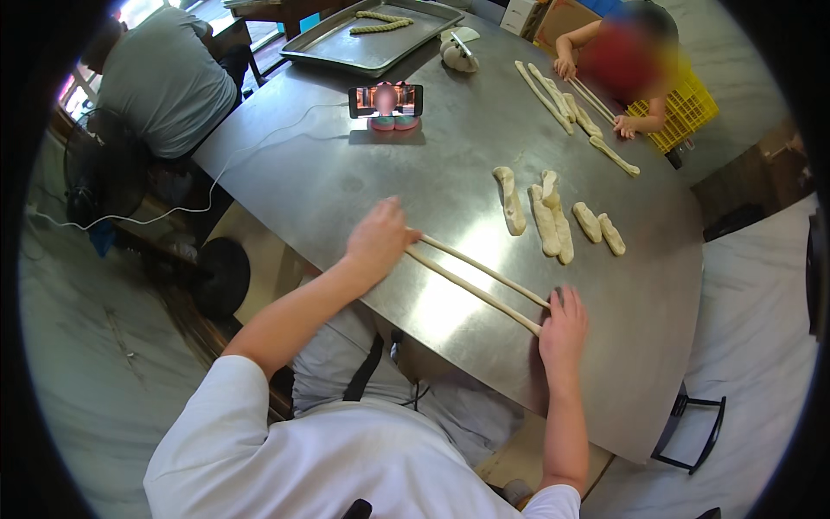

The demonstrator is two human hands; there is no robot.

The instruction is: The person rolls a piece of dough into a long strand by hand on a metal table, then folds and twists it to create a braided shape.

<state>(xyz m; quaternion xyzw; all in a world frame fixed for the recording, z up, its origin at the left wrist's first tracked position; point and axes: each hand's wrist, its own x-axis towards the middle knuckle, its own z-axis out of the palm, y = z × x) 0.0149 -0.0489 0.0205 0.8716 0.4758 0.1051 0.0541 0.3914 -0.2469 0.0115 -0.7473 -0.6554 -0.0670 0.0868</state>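
Two long thin strands of dough (473, 292) lie side by side on the stainless steel table (622, 363). Their left ends are under my left hand (382, 240), and their right ends are under my right hand (564, 324). Both hands rest on the dough with bent fingers; whether the strands join beneath them is hidden. Beyond my right hand are a thick dough strip (510, 201), a group of overlapping dough pieces (551, 220) and two short dough pieces (589, 222). Several longer dough strips (548, 97) lie farther back.
A phone (386, 102) stands on a small holder, with a white cable (253, 148) running left. A metal tray (343, 48) holds twisted dough. Near it is a pale lobed object (457, 57). A co-worker (629, 58) handles strands at far right; another person (162, 84) sits left.
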